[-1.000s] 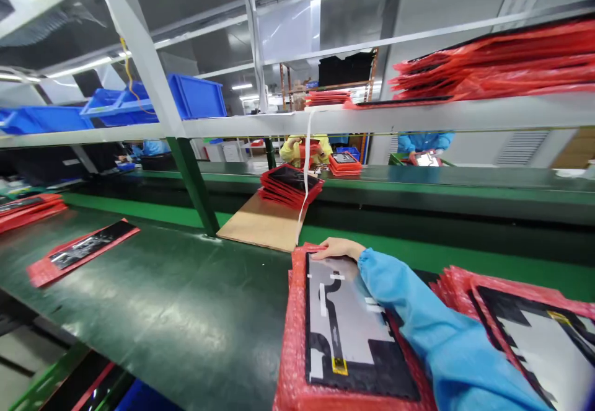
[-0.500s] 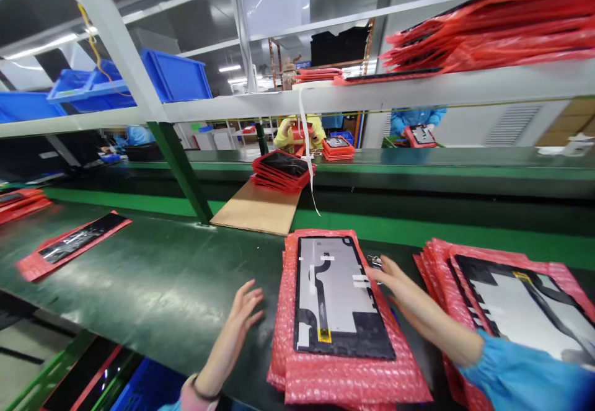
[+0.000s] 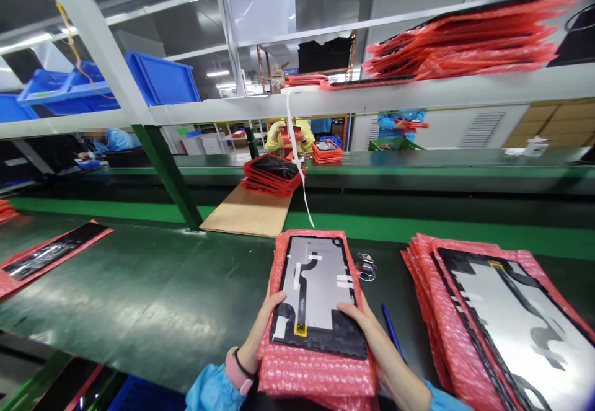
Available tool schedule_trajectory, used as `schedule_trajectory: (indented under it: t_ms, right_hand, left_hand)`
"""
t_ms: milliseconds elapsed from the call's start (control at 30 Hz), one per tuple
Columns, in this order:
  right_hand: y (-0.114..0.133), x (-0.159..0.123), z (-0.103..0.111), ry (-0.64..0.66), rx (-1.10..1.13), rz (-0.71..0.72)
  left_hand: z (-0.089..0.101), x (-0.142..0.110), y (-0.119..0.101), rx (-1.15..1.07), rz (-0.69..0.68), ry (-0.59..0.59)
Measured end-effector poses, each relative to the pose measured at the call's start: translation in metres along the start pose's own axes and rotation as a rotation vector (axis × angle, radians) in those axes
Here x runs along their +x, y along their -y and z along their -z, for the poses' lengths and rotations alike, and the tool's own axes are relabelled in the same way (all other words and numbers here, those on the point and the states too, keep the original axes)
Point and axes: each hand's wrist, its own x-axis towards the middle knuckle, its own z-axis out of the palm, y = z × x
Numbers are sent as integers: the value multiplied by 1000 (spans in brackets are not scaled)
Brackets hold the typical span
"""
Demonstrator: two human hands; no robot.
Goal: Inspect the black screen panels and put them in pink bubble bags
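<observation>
Got both hands on the pile through the head cam: my left hand (image 3: 264,319) is on its left side, my right hand (image 3: 368,325) on its right, spread about as wide as the pile and curled onto its edges. So the red bubble-wrap pile (image 3: 316,374) sits right between them, and the screen panel (image 3: 320,296) lies on top, grey back up. Left thumb's on the panel's left edge, right thumb reaches further in over the lower right. Fingers drop out of sight down the sides, so I can't tell how many layers they've got.

Just right of my forearm there's a blue pen (image 3: 393,333) on the dark green bench (image 3: 153,299), plus some small shiny thing (image 3: 366,267) near the pile's top right corner. Further right is a second red stack (image 3: 434,318) with panels on it. Past the pile, a brown board (image 3: 248,212) holds another stack (image 3: 272,175), with a white strip (image 3: 297,163) dangling in front
</observation>
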Motion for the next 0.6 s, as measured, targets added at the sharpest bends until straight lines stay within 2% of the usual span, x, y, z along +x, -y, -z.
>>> schedule_trajectory:
  t_ms: [67, 167, 233, 300, 367, 433, 467, 533, 600]
  right_hand:
    - [3, 1, 6, 58, 40, -26]
    - [14, 5, 36, 129, -48, -23]
    - [20, 8, 63, 80, -321, 99]
    - [23, 12, 86, -68, -680, 274]
    - [20, 14, 100, -219, -1057, 403]
    - [11, 16, 105, -298, -1362, 454]
    - [6, 18, 106, -310, -1458, 449]
    - [-3, 22, 109, -298, -1529, 390]
    - [-6, 27, 113, -269, -1508, 329]
  left_hand:
    - [6, 7, 0, 4, -58, -28]
    - [16, 14, -2, 96, -299, -87]
    - [22, 9, -10, 235, -471, -157]
    - [22, -1, -26, 426, -595, -229]
    - [17, -12, -47, 601, -662, -244]
    - [8, -18, -66, 745, -598, -151]
    - [4, -19, -73, 784, -516, -96]
    - [-2, -16, -83, 813, -310, -12]
    - [-4, -9, -87, 808, -145, 19]
